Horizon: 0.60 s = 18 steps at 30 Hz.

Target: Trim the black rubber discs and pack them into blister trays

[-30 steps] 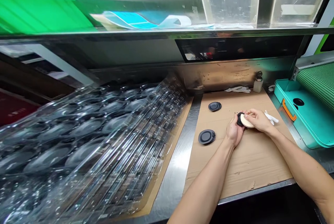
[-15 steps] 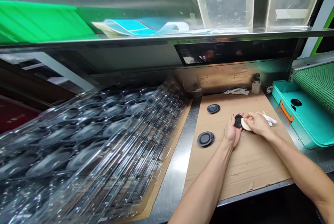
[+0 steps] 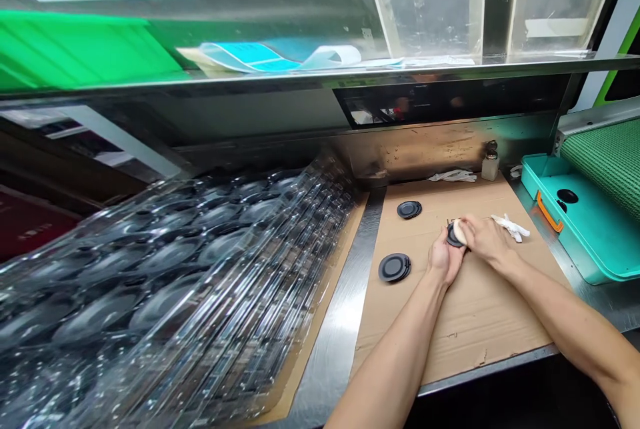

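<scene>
My left hand (image 3: 445,257) is closed around a dark round disc (image 3: 453,235), its face turned up. Pinched in my right hand (image 3: 483,237) is a pale cream round pad (image 3: 460,233), which overlaps the right side of the disc; whether it presses on it I cannot tell. Left of my hands, a small group of overlapping dark discs (image 3: 394,267) lies on the cardboard sheet (image 3: 480,322). Farther back is a second group of dark discs (image 3: 409,209). A crumpled white glove (image 3: 511,227) rests just beyond my right hand.
Stacked clear plastic trays (image 3: 210,282) with dark round pieces fill the left side. A teal bin (image 3: 595,229) with black discs inside stands right, beside a green conveyor belt (image 3: 610,155). At the back are a small bottle (image 3: 491,162) and white gloves (image 3: 454,176). A metal shelf (image 3: 320,77) crosses above.
My right hand has moved slightly left, bringing the pale pad farther over the disc. The disc now shows a lighter, ringed face instead of a plain black one. My left hand stays nearly in place.
</scene>
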Each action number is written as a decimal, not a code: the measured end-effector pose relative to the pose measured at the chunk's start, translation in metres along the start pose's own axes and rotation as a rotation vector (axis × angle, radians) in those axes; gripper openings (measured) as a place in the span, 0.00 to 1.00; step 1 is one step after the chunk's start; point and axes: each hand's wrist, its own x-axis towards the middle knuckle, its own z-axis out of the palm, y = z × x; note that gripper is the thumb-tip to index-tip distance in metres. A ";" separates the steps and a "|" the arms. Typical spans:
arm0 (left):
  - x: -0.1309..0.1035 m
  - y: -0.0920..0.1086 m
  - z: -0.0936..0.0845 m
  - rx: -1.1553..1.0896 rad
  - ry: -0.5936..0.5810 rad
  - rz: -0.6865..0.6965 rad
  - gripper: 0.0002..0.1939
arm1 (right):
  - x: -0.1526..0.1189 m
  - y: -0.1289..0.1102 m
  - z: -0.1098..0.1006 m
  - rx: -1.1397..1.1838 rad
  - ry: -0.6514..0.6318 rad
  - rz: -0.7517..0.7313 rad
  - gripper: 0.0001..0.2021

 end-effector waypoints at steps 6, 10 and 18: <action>0.000 0.001 0.000 0.007 -0.003 -0.039 0.22 | 0.002 -0.002 0.005 -0.166 -0.023 -0.022 0.18; -0.001 0.005 -0.002 0.041 -0.033 -0.042 0.21 | 0.010 0.023 -0.006 -0.125 0.087 0.169 0.18; -0.002 0.023 -0.005 -0.003 -0.097 -0.082 0.20 | 0.013 0.050 -0.032 -0.125 0.108 0.148 0.19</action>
